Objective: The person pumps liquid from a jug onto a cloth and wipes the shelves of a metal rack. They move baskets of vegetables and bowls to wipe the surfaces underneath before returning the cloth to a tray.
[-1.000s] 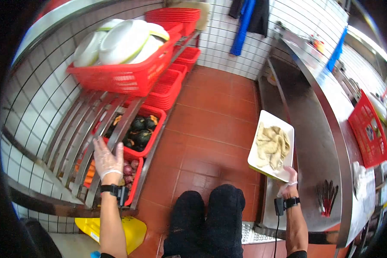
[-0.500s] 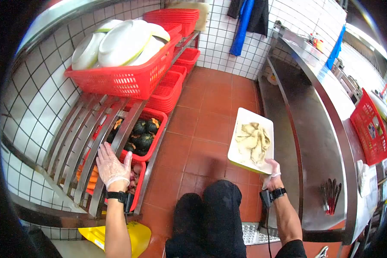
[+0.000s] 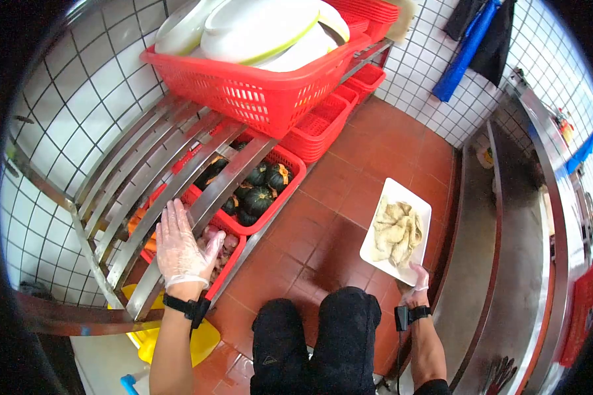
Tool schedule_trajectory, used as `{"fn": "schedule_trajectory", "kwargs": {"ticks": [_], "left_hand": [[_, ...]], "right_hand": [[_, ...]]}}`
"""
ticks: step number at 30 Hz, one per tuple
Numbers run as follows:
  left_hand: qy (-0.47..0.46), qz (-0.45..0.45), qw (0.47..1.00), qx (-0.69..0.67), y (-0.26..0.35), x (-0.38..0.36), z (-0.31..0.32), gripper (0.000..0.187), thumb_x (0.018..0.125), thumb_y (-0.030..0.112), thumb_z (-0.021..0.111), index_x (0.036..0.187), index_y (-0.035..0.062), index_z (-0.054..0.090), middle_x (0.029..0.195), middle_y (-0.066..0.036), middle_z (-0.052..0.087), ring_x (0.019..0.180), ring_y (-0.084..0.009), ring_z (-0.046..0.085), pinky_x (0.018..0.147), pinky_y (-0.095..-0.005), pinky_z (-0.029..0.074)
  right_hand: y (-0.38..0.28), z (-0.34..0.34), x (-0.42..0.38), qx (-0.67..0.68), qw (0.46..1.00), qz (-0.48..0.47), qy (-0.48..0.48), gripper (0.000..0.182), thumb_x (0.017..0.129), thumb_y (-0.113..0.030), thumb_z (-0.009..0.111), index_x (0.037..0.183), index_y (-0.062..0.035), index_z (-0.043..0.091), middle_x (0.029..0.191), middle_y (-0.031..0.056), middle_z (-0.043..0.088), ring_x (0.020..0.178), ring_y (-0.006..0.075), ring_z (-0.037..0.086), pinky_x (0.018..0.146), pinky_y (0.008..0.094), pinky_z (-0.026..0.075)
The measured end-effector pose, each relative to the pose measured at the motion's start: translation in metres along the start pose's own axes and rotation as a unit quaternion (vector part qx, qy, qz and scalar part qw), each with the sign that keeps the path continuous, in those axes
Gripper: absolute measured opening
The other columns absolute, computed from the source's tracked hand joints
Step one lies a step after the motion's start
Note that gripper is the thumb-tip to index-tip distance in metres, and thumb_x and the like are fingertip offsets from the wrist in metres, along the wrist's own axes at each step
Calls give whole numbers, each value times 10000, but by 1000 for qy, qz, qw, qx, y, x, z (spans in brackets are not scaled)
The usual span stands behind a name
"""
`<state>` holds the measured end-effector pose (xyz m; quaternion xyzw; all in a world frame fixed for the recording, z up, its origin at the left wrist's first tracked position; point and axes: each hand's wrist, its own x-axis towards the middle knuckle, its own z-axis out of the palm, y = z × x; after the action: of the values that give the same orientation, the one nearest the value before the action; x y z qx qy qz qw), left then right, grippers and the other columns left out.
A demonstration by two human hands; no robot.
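My right hand, in a clear glove, grips the near right corner of a white tray. In the tray lie pale, limp, folded pieces of food. My left hand, also gloved, is stretched flat with the thumb apart and holds nothing. It overlaps the slatted metal shelf in this view. Below the slats, a red basket holds dark green pumpkins, and a nearer one holds reddish-purple bulbs. Orange carrots show between the slats.
A red basket of large white dishes stands on the shelf, with stacked red baskets behind. A steel counter with a lower shelf runs along the right. Red-brown floor tiles lie between. A yellow plastic object sits below left.
The view has turned left, so the shelf and baskets appear larger and farther right. The tray stays in my right hand, slightly lower in view. My left hand remains stretched out.
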<state>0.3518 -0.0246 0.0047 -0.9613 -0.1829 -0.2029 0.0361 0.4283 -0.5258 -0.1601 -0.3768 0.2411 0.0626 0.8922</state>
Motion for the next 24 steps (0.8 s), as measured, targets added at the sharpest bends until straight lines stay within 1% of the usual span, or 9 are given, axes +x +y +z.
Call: {"fn": "schedule_trajectory", "kwargs": {"ticks": [4, 8, 10, 11, 14, 16, 18, 21, 24], "left_hand": [[1, 7, 1000, 22, 2, 2, 1, 1050, 810, 607, 677, 1506, -74, 286, 1525, -271, 374, 1405, -388, 388, 1177, -499, 281], [-8, 2, 1000, 30, 8, 5, 0, 1063, 776, 502, 749, 1532, -46, 240, 1549, -239, 357, 1404, -393, 388, 1185, -494, 270], [-13, -8, 1000, 22, 10, 4, 1, 1061, 736, 413, 788, 1536, -25, 246, 1564, -224, 343, 1411, -403, 375, 1187, -489, 271], [-18, -9, 999, 26, 9, 1, 2, 1054, 737, 409, 785, 1537, -20, 250, 1568, -221, 339, 1410, -409, 374, 1185, -489, 274], [-17, -22, 999, 38, 12, 1, 5, 1031, 736, 382, 785, 1533, -19, 269, 1570, -221, 340, 1409, -417, 375, 1184, -480, 281], [-18, -15, 999, 36, 15, 7, 3, 1023, 741, 376, 787, 1531, -23, 273, 1568, -224, 344, 1408, -416, 380, 1184, -476, 281], [-28, -10, 998, 48, 19, 7, 2, 1002, 782, 435, 750, 1533, -22, 270, 1567, -233, 343, 1406, -415, 388, 1174, -470, 302], [-42, -14, 997, 64, 23, 13, 1, 996, 817, 510, 697, 1536, -24, 261, 1565, -248, 339, 1410, -425, 385, 1153, -476, 336], [-33, 13, 998, 42, 30, 22, -1, 989, 832, 513, 688, 1536, -31, 255, 1565, -262, 330, 1413, -437, 379, 1150, -479, 339]], "right_hand": [[19, -9, 65, -29, 999, 28, 9, 408, 818, -194, 683, 1168, -7, 588, 1077, 121, 674, 978, 273, 667, 906, 397, 554], [39, -22, 125, -7, 997, 70, -9, 387, 847, -141, 652, 1195, 8, 570, 1120, 129, 668, 1025, 275, 671, 946, 385, 552], [60, -62, 170, -70, 996, 38, -37, 395, 851, -133, 648, 1211, 7, 566, 1138, 128, 666, 1035, 272, 668, 963, 387, 545], [68, -70, 183, -100, 993, 24, -53, 399, 853, -129, 646, 1219, 6, 564, 1146, 128, 666, 1040, 270, 667, 972, 387, 542], [76, -69, 225, -29, 994, 108, -6, 403, 852, -142, 661, 1218, -4, 563, 1135, 117, 665, 1040, 263, 661, 965, 381, 543], [76, -68, 237, -66, 994, 91, 10, 345, 846, -164, 676, 1147, -14, 598, 1077, 112, 671, 993, 261, 662, 913, 377, 560], [82, -69, 256, -75, 992, 93, 32, 313, 843, -176, 684, 1107, -20, 618, 1042, 112, 673, 964, 261, 663, 866, 379, 574], [88, -71, 280, -46, 990, 128, 41, 281, 852, -177, 673, 1083, -22, 630, 998, 109, 671, 920, 265, 666, 807, 383, 582], [95, -83, 305, -84, 988, 121, 34, 292, 862, -182, 666, 1106, -27, 620, 966, 95, 664, 896, 262, 670, 760, 387, 586]]}}
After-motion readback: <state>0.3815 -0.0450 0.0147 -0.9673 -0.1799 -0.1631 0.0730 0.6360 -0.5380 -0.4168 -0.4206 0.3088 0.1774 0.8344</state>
